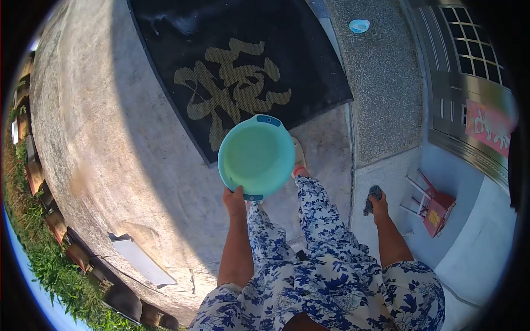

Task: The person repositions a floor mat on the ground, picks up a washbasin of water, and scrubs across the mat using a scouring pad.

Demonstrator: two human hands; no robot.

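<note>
First-person view, looking down, wide round lens; a person in blue-&-white floral clothes (320,220) stands at bottom ctr; the L hand (236,202), just left of ctr, grips the rim of a mint-green basin (256,157) at its lower edge, thumb over the rim, beside a dark-blue handle; the basin is mid-frame, opening facing the camera, a 2nd handle at its top; the R hand (379,207), right of ctr & well apart from the basin, has its fingers closed round a dark grey wad (375,193), exact material unclear; a sandalled foot (299,157) shows just right of the basin.

Upper ctr, a black mat (309,60) w/ large gold characters lies on concrete (94,143); upper right, a small blue-&-white item (359,26) sits on a speckled ledge (386,110); far right, a metal door (441,71) w/ a grid of panes & a pink sign (488,129); below it, a small red chair (439,209); lower left, a pale panel (142,259), w/ green plants (55,276) along the edge.
</note>
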